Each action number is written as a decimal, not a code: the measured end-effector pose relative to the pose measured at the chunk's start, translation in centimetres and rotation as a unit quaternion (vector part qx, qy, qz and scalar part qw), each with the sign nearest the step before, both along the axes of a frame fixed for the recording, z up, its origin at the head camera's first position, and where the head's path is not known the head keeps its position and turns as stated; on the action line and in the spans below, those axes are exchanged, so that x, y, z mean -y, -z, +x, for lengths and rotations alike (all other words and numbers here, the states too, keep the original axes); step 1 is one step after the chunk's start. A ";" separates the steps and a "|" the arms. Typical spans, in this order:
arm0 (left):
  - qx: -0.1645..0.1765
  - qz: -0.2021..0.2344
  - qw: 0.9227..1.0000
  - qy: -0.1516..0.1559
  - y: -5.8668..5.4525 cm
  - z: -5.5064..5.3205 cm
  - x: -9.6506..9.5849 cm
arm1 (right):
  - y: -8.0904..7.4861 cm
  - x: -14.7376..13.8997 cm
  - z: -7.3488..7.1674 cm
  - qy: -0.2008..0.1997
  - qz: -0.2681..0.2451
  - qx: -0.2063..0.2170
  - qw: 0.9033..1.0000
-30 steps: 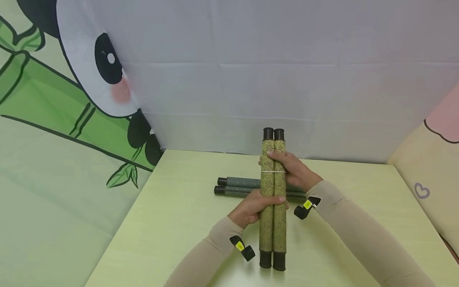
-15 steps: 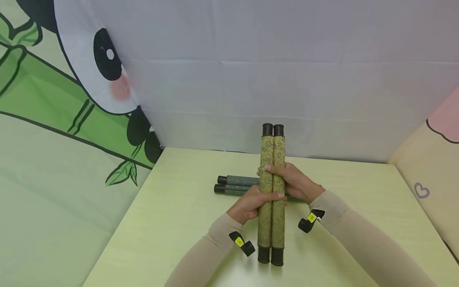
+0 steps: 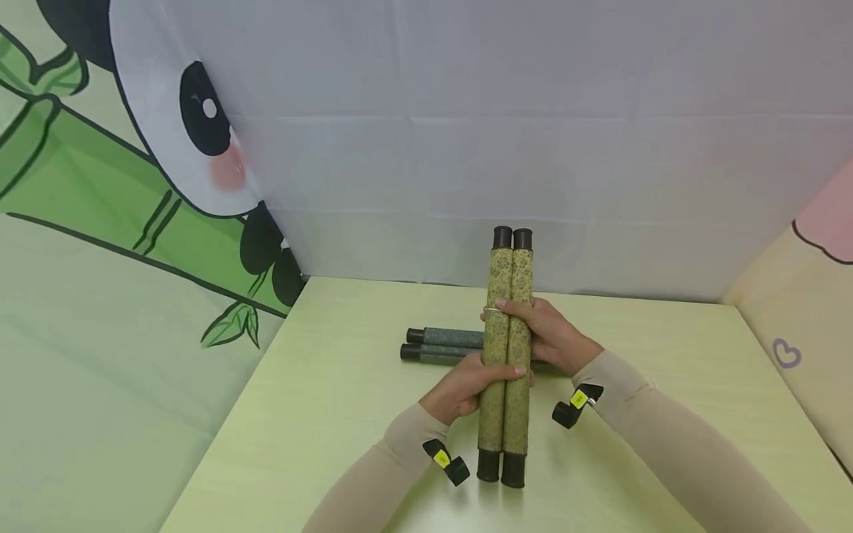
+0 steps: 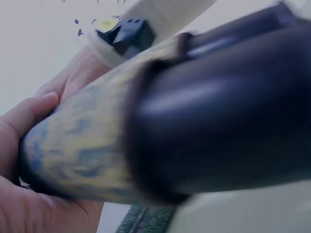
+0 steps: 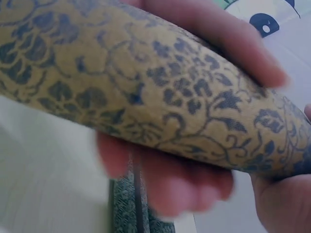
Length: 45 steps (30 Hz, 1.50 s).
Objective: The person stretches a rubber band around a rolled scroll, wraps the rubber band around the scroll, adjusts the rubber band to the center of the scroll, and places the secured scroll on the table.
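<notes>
A yellow scroll [image 3: 494,414] with a dark floral pattern and dark end knobs is wound into two rolls side by side, held lengthwise above the table. My left hand [image 3: 469,385] grips it below the middle, thumb across both rolls. Higher up, my right hand [image 3: 560,337] holds it from the right side. A thin white band [image 3: 492,309] crosses the left roll, right at my right thumb. In the left wrist view a dark end knob [image 4: 228,116] looms large and blurred. The right wrist view shows my fingers [image 5: 243,48] around the patterned roll.
Behind the held scroll, a second, green-grey scroll [image 3: 453,338] with dark knobs lies crosswise on the pale table [image 3: 300,414], partly hidden by the hands. A white cloth backdrop [image 3: 426,170] rises at the table's back edge, with printed cloths at both sides.
My right hand has slid down the scroll to the white band, which earlier showed across both rolls. The scroll has shifted slightly away from me; my left hand keeps its hold.
</notes>
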<state>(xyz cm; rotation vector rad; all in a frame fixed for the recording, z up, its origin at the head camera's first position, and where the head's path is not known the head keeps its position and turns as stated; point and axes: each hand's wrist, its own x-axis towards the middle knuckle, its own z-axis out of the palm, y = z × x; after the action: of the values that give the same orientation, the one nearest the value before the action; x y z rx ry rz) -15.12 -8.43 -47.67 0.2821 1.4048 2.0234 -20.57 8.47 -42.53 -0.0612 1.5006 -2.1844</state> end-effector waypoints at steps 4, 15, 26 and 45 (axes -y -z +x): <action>0.017 -0.001 1.000 0.008 0.4 0.5 -0.3 | -0.2 -0.8 -1.0 0.013 -0.013 0.016 1.000; 0.027 0.015 1.000 0.003 1.0 0.5 -1.4 | -0.9 -2.0 -3.5 -0.005 -0.022 0.021 1.000; 0.009 0.005 1.000 -0.006 0.6 0.0 -2.0 | -0.1 -2.2 -3.7 -0.014 -0.045 0.017 0.999; 0.009 0.013 0.999 -0.032 1.6 -0.9 -2.2 | 2.2 -1.6 -2.2 -0.026 -0.034 0.021 0.999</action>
<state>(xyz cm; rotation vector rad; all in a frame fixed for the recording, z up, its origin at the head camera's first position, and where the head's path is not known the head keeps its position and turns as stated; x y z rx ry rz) -16.04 -6.22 -49.31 0.2334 1.3932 2.0931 -22.72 10.04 -44.77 -0.0746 1.3869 -2.1821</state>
